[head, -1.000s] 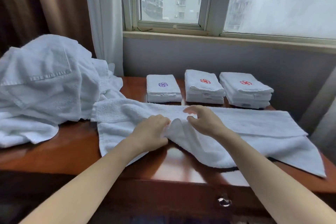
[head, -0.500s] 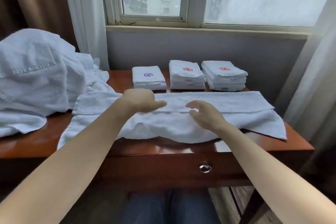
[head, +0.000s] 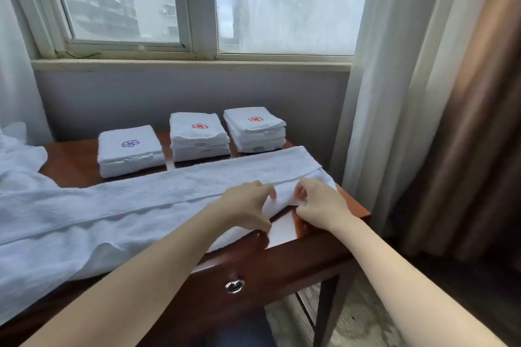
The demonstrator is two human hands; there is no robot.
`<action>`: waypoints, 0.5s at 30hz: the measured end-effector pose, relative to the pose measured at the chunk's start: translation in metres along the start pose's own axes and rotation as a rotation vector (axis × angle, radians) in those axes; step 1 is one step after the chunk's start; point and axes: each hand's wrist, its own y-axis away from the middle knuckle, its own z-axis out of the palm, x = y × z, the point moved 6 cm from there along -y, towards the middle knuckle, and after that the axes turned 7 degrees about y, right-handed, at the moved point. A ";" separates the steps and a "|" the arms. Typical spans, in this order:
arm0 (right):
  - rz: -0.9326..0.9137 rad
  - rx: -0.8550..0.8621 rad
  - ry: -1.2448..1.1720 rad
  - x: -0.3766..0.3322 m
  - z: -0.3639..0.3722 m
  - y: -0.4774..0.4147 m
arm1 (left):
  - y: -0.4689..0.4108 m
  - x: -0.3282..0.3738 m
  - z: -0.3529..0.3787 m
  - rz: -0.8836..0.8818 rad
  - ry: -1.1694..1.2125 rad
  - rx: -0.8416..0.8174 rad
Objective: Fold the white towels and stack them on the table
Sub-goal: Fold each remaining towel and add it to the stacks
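A long white towel point(head: 141, 205) lay folded lengthwise across the table point(head: 73, 166), running from 9 o'clock to 3 o'clock, its left part spilling over the near edge. Both hands worked at its right end, around 4 o'clock. The left hand point(head: 248, 203) had its fingers on top of the cloth and its thumb curled under the near edge, gripping it. The right hand point(head: 318, 205), just beside it, pinched the same edge nearer the corner, fingers bent.

At 12 o'clock, by the wall under the window, stood three stacks of folded towels: the left stack point(head: 129, 149) with a purple emblem, the middle stack point(head: 198, 136) and right stack point(head: 253, 128) with red ones. A heap point(head: 17, 160) of loose white towels sat at 9 o'clock. The drawer point(head: 253, 270) at 6 o'clock was closed, so I couldn't see what it held.
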 end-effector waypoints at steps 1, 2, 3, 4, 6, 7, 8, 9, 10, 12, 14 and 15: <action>-0.022 -0.028 0.016 0.002 -0.002 -0.001 | -0.005 0.001 -0.001 -0.007 -0.031 0.003; -0.044 -0.062 0.046 0.002 -0.004 -0.003 | -0.009 0.001 -0.003 -0.011 -0.055 0.008; -0.066 -0.093 0.086 0.003 -0.007 -0.005 | -0.014 0.001 -0.005 -0.017 -0.068 0.018; -0.080 -0.114 0.127 0.003 -0.009 -0.007 | -0.018 0.001 -0.009 -0.028 -0.063 0.035; -0.098 -0.107 0.200 0.004 -0.011 -0.011 | -0.026 -0.003 -0.017 -0.081 -0.009 0.084; -0.110 -0.081 0.237 0.004 -0.012 -0.013 | -0.029 -0.005 -0.020 -0.115 0.019 0.099; -0.126 -0.051 0.276 0.004 -0.012 -0.014 | -0.031 -0.007 -0.023 -0.141 0.037 0.101; -0.137 -0.028 0.300 0.006 -0.012 -0.015 | -0.032 -0.008 -0.025 -0.157 0.045 0.092; -0.137 -0.015 0.298 0.008 -0.012 -0.016 | -0.032 -0.007 -0.025 -0.159 0.050 0.078; -0.103 0.018 0.211 0.016 -0.018 -0.017 | -0.029 0.000 -0.021 -0.105 0.098 0.067; -0.059 0.130 0.086 0.027 -0.032 -0.018 | -0.027 0.011 -0.015 -0.029 0.199 0.059; -0.029 0.202 0.037 0.033 -0.041 -0.018 | -0.026 0.016 -0.014 -0.007 0.221 0.038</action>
